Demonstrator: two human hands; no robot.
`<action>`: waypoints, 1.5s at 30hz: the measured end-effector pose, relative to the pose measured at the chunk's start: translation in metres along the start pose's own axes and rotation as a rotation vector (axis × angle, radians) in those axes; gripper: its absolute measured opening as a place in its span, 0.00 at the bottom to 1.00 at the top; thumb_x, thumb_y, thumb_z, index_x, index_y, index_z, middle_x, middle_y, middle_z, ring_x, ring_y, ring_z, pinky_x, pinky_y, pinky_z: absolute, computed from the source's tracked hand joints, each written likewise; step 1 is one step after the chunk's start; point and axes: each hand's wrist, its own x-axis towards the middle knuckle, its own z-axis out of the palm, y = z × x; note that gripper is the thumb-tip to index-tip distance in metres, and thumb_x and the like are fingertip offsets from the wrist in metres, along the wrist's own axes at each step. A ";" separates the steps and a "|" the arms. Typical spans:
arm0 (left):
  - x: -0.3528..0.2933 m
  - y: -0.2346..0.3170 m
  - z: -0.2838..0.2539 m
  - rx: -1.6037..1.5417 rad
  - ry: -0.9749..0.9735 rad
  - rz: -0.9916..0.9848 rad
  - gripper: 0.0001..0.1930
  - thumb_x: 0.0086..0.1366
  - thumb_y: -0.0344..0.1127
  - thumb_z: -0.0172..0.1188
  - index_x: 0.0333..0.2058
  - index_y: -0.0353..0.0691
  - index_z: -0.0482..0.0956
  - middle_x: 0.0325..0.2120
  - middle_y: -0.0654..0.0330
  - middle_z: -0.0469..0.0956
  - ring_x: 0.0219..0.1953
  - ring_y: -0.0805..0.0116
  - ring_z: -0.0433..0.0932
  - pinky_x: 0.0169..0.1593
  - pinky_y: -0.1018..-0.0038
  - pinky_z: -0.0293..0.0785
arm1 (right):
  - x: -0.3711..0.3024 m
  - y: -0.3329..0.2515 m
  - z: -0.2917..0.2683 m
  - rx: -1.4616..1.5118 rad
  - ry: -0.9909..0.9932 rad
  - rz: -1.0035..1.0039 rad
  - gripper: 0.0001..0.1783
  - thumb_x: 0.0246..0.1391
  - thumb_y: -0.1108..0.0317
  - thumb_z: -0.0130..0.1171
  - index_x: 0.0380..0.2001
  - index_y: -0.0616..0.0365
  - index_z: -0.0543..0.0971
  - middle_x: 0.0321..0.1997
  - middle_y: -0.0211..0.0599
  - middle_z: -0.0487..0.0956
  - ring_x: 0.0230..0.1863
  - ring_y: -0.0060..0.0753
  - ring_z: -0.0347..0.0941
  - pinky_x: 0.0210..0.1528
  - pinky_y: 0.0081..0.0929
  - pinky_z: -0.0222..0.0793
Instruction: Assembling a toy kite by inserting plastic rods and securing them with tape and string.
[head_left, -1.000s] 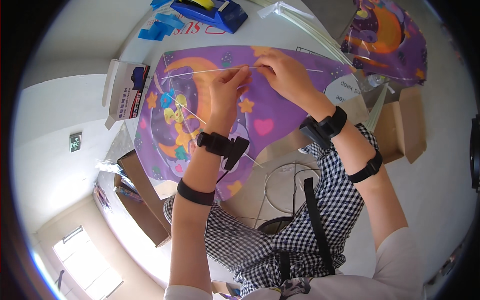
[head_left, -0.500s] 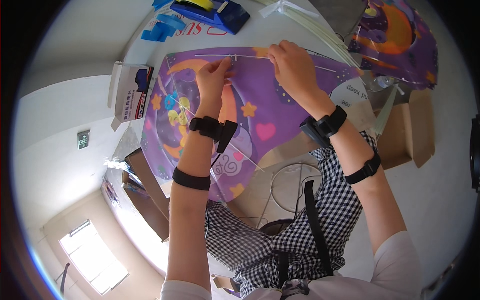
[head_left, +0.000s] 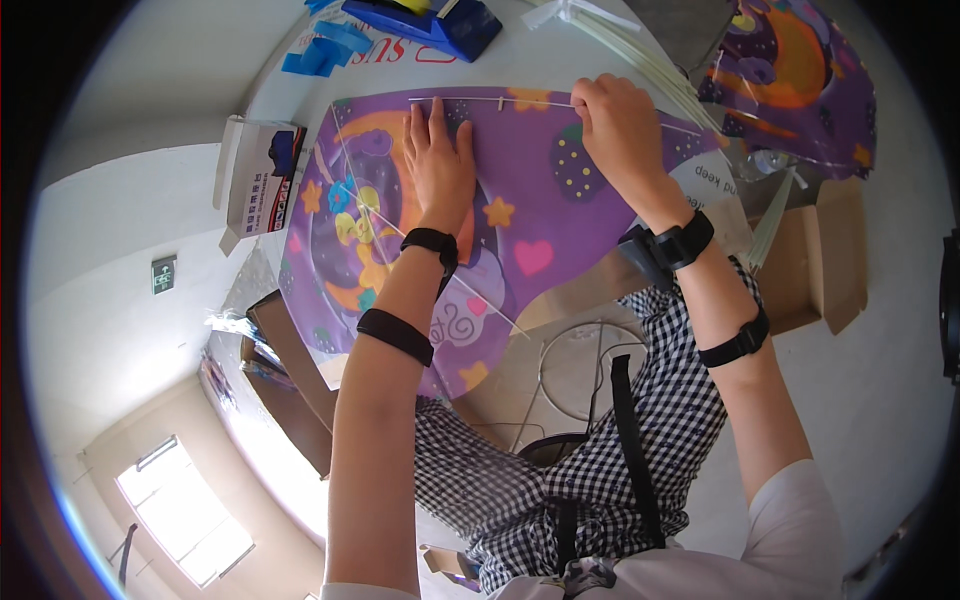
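A purple kite sheet [head_left: 580, 235] printed with a moon, stars and hearts lies spread on the white table. Along its far edge runs a thin white rod [head_left: 540, 101] with a small tab on it. My right hand [head_left: 622, 135] pinches this rod right of its middle, fingers closed. Palm down, my left hand [head_left: 440, 175] rests on the sheet with fingers stretched out, the tips by the rod's left part. A second thin rod [head_left: 490, 302] slants across the printed moon, partly hidden under my left wrist.
Beyond the sheet are a blue tape dispenser [head_left: 465, 30], blue strips [head_left: 325, 52] and a bundle of pale rods [head_left: 640, 55]. A printed carton [head_left: 262, 185] stands at left. Another purple kite [head_left: 830, 80] hangs far right, above an open cardboard box [head_left: 842, 260].
My left hand has let go of the rod and flattened onto the sheet. My right hand has moved right, and the rod has slid right with it.
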 end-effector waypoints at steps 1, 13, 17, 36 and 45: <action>0.000 0.001 0.000 0.053 -0.010 0.007 0.29 0.74 0.48 0.50 0.68 0.40 0.62 0.69 0.41 0.58 0.72 0.41 0.53 0.72 0.51 0.51 | 0.000 0.000 -0.001 0.001 -0.009 0.018 0.06 0.51 0.79 0.60 0.27 0.54 0.76 0.26 0.33 0.74 0.34 0.42 0.72 0.37 0.39 0.65; -0.001 0.008 0.001 0.125 0.041 0.002 0.26 0.75 0.51 0.47 0.67 0.49 0.67 0.68 0.44 0.60 0.71 0.44 0.55 0.72 0.52 0.50 | -0.001 0.002 -0.007 -0.017 -0.002 0.007 0.07 0.44 0.81 0.58 0.26 0.56 0.79 0.27 0.35 0.76 0.36 0.41 0.73 0.42 0.38 0.64; -0.001 0.010 -0.001 0.127 0.048 0.027 0.26 0.75 0.51 0.46 0.67 0.50 0.67 0.68 0.45 0.60 0.71 0.44 0.55 0.72 0.52 0.50 | -0.003 0.006 -0.008 0.029 0.016 0.000 0.08 0.44 0.81 0.58 0.26 0.56 0.79 0.28 0.35 0.77 0.37 0.41 0.74 0.44 0.38 0.64; 0.000 0.008 0.002 0.136 0.054 0.011 0.26 0.74 0.52 0.48 0.67 0.53 0.68 0.68 0.46 0.60 0.71 0.44 0.56 0.72 0.51 0.52 | 0.021 -0.032 0.035 0.070 -0.024 -0.079 0.18 0.47 0.58 0.72 0.40 0.53 0.83 0.38 0.29 0.79 0.46 0.36 0.73 0.52 0.36 0.65; -0.001 0.008 0.005 0.143 0.067 0.016 0.26 0.74 0.52 0.48 0.67 0.53 0.67 0.68 0.46 0.60 0.71 0.44 0.56 0.71 0.51 0.53 | 0.023 -0.030 0.047 0.042 0.070 -0.073 0.11 0.45 0.59 0.73 0.32 0.46 0.85 0.35 0.24 0.79 0.43 0.33 0.73 0.47 0.34 0.63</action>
